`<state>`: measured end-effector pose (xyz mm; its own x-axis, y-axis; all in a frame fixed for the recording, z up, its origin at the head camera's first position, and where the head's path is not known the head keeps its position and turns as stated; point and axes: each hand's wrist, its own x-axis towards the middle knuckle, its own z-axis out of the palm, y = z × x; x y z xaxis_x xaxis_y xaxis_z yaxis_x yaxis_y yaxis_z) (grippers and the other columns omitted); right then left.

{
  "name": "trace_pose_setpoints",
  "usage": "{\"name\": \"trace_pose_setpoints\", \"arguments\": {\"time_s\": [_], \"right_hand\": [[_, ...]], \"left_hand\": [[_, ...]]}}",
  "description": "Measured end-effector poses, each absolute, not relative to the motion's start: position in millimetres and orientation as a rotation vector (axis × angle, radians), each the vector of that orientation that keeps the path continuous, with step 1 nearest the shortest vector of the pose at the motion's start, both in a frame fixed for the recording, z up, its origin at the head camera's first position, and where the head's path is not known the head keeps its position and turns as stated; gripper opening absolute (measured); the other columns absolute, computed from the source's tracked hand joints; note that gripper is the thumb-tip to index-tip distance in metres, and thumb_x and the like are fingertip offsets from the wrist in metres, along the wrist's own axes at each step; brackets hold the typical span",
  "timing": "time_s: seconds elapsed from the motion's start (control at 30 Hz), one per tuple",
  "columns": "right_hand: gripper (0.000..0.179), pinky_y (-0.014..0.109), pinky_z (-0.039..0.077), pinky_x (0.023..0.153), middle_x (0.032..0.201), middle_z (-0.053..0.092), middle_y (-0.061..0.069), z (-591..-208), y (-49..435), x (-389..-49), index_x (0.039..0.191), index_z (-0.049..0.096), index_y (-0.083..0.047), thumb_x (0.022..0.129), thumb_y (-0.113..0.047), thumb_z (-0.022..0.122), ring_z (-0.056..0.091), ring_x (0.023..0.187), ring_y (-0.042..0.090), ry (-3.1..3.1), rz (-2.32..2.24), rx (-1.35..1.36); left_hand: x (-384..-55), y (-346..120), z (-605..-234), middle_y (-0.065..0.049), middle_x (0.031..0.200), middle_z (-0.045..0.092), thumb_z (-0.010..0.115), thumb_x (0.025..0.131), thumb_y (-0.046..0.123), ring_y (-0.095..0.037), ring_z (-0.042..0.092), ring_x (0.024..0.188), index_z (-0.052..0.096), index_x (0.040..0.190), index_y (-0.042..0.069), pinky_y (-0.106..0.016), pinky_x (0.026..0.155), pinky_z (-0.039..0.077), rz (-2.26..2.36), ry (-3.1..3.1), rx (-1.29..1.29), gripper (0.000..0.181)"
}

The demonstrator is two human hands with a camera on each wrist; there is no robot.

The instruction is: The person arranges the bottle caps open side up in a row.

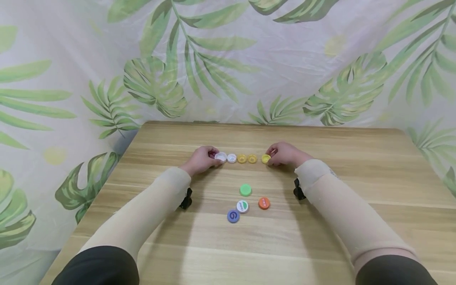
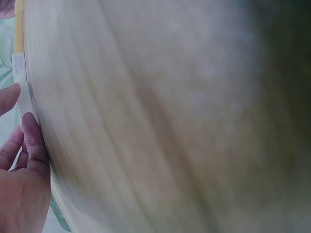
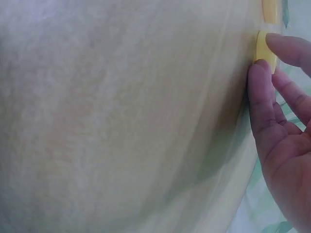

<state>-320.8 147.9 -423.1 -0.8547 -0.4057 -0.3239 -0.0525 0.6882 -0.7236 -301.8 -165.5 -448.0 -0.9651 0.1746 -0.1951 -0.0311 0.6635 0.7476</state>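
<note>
My left hand (image 1: 201,160) pinches a large white bottle cap (image 1: 220,157) at the left end of a row on the wooden table. Beside that cap, close together, lie a smaller white cap (image 1: 231,158), a yellow cap (image 1: 242,158) and another yellow cap (image 1: 252,158), hollow sides up. Between thumb and fingers, my right hand (image 1: 286,154) holds a brighter yellow cap (image 1: 265,158), with a gap between it and the row. In the right wrist view this yellow cap (image 3: 265,52) stands on edge-on sight at the fingertips. The left wrist view shows the white cap (image 2: 25,99) gripped likewise.
Nearer me on the table (image 1: 285,245) lie a green cap (image 1: 245,190), an orange cap (image 1: 264,203), a white cap with a green mark (image 1: 242,206) and a blue cap (image 1: 233,216). A leaf-printed cloth (image 1: 221,59) hangs behind the table.
</note>
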Motion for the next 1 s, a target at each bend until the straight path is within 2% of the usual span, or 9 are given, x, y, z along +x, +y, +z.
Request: {"name": "trace_pose_setpoints", "arguments": {"time_s": [0.27, 0.8, 1.0], "right_hand": [[0.037, 0.025, 0.052, 0.069, 0.096, 0.063, 0.01, -424.4, 145.1, -321.0, 0.123, 0.059, 0.006, 0.088, 0.002, 0.07, 0.058, 0.072, 0.013, 2.399, -1.04, -0.346], [0.032, 0.023, 0.045, 0.06, 0.079, 0.058, 0.002, -422.6, 137.1, -319.0, 0.118, 0.06, 0.002, 0.088, -0.001, 0.072, 0.053, 0.063, 0.01, 2.473, -0.948, -0.385], [0.043, 0.025, 0.047, 0.065, 0.085, 0.06, 0.005, -423.7, 139.0, -319.6, 0.126, 0.058, 0.003, 0.088, -0.006, 0.075, 0.056, 0.067, 0.012, 2.476, -0.927, -0.363]], "left_hand": [[-299.6, -164.9, -446.5, -0.016, 0.114, 0.063, 0.076, 0.094, 0.013, -0.025, 0.057, 0.102, 0.061, 0.129, -0.006, -0.035, 0.091, 0.048, 1.179, 2.635, 0.124, 0.042], [-299.9, -165.5, -447.2, -0.015, 0.113, 0.063, 0.076, 0.093, 0.014, -0.024, 0.057, 0.101, 0.061, 0.128, -0.005, -0.033, 0.089, 0.048, 1.177, 2.641, 0.123, 0.042], [-300.0, -165.6, -446.1, -0.015, 0.113, 0.063, 0.076, 0.093, 0.015, -0.023, 0.056, 0.1, 0.062, 0.128, -0.005, -0.033, 0.088, 0.048, 1.178, 2.636, 0.119, 0.042]]}}
